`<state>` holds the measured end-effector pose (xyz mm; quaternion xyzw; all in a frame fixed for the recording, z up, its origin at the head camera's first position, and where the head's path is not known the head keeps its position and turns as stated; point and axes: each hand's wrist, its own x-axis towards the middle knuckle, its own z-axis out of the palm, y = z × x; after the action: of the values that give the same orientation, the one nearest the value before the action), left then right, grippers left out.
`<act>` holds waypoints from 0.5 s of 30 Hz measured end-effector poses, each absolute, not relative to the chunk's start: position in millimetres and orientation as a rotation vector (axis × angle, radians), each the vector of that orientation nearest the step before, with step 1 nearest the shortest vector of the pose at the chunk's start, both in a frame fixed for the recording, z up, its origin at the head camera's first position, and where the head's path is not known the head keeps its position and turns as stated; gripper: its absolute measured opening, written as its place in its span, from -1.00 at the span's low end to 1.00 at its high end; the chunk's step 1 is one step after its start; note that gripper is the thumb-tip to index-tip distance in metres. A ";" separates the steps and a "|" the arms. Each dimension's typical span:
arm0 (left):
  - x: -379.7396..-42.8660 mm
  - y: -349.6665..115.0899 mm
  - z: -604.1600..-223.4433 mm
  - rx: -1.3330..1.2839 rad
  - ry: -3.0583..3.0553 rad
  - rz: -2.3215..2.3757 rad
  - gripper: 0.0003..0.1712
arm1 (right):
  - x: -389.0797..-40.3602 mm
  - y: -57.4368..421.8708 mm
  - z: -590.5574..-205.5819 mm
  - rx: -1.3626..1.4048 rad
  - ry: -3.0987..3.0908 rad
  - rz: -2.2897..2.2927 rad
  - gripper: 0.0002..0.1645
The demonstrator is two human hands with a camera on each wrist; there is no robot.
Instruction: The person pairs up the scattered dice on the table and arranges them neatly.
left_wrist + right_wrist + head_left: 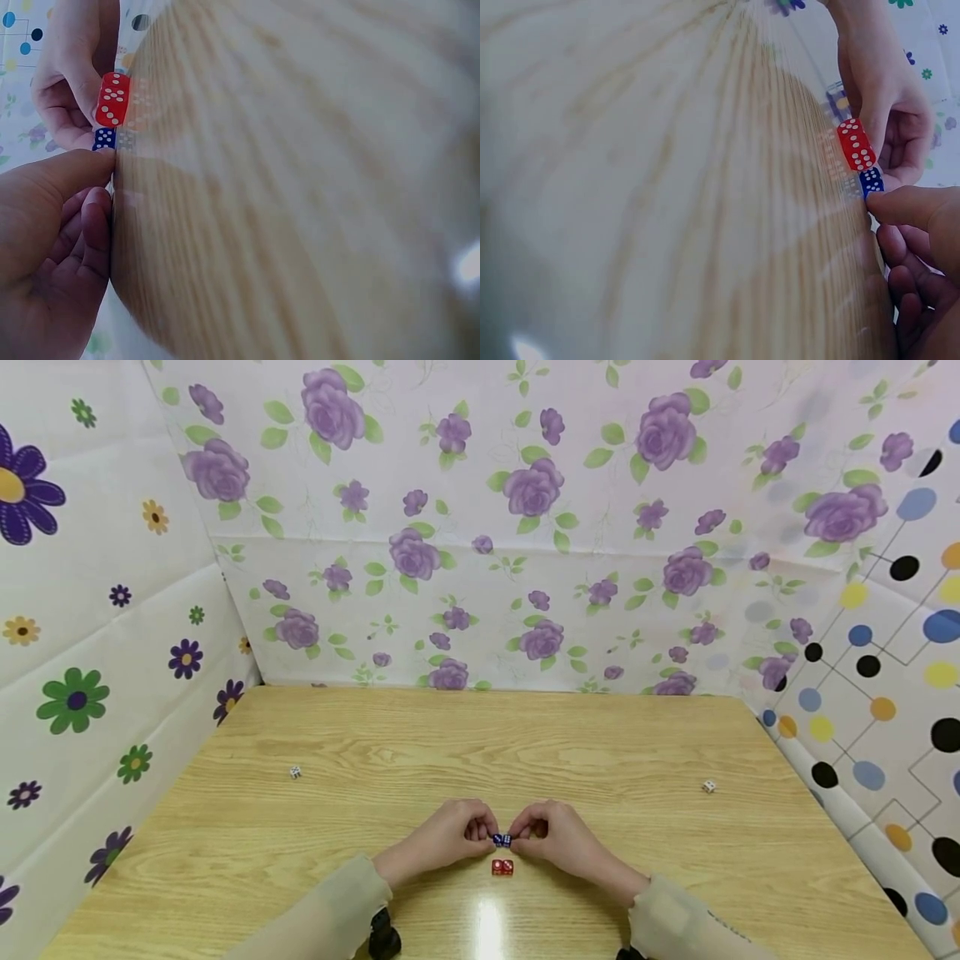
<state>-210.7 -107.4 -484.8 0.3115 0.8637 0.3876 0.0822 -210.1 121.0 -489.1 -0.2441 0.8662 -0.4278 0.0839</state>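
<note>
Two blue dice sit side by side on the wooden table, touching or nearly so. My left hand pinches the left blue die between thumb and fingertips. From the other side, my right hand grips the right blue die in the same way. Just nearer to me lies a pair of red dice, a left red die and a right red die, side by side with no hand on them. In the left wrist view, the thumb partly covers the blue die. The right wrist view shows a blue die beside the right thumb.
A white die lies far off on the left of the table, and another white die on the right. Patterned cloth walls stand at the back and both sides.
</note>
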 end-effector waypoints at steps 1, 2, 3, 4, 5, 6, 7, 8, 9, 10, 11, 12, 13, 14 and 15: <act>-210.6 -107.4 -484.8 0.929 2.580 1.159 -0.89 | -209.8 121.0 -488.6 -0.728 2.584 -1.278 -0.91; -210.5 -107.3 -484.9 0.929 2.582 1.160 -0.89 | -209.6 121.0 -488.2 -0.727 2.583 -1.279 -0.91; -210.3 -107.1 -484.9 0.927 2.585 1.158 -0.89 | -209.5 121.0 -488.1 -0.726 2.583 -1.281 -0.91; -210.1 -107.0 -484.9 0.926 2.588 1.158 -0.89 | -209.3 121.1 -487.9 -0.725 2.584 -1.282 -0.91; -210.0 -106.9 -485.0 0.925 2.591 1.157 -0.89 | -209.1 121.3 -487.8 -0.723 2.584 -1.282 -0.90; -209.9 -106.7 -485.1 0.925 2.593 1.158 -0.89 | -208.9 121.4 -487.9 -0.721 2.583 -1.284 -0.91; -209.6 -106.5 -485.1 0.925 2.596 1.157 -0.90 | -208.9 121.4 -488.0 -0.720 2.584 -1.284 -0.91; -209.4 -106.4 -485.2 0.924 2.598 1.156 -0.90 | -208.9 121.5 -488.3 -0.718 2.586 -1.283 -0.91; -209.4 -106.4 -485.3 0.924 2.598 1.155 -0.90 | -209.0 121.5 -488.7 -0.718 2.587 -1.282 -0.91; -209.3 -106.5 -485.3 0.923 2.597 1.154 -0.90 | -208.9 121.5 -488.8 -0.717 2.588 -1.281 -0.91; -209.5 -106.6 -485.3 0.923 2.596 1.154 -0.90 | -208.9 121.5 -489.0 -0.716 2.588 -1.281 -0.92; -209.5 -106.7 -485.3 0.922 2.593 1.154 -0.90 | -209.0 121.4 -489.1 -0.715 2.589 -1.280 -0.92; -209.7 -106.8 -485.2 0.921 2.592 1.154 -0.90 | -209.1 121.4 -489.2 -0.715 2.590 -1.279 -0.92; -209.7 -106.9 -485.1 0.919 2.590 1.152 -0.90 | -209.1 121.4 -489.2 -0.713 2.591 -1.278 -0.91; -209.9 -107.0 -485.0 0.918 2.589 1.153 -0.90 | -209.1 121.3 -489.2 -0.713 2.592 -1.277 -0.91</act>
<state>-209.9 -107.0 -485.0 0.3071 0.8662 0.3857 0.0813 -209.1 121.3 -489.2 -0.2389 0.8678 -0.4277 0.0827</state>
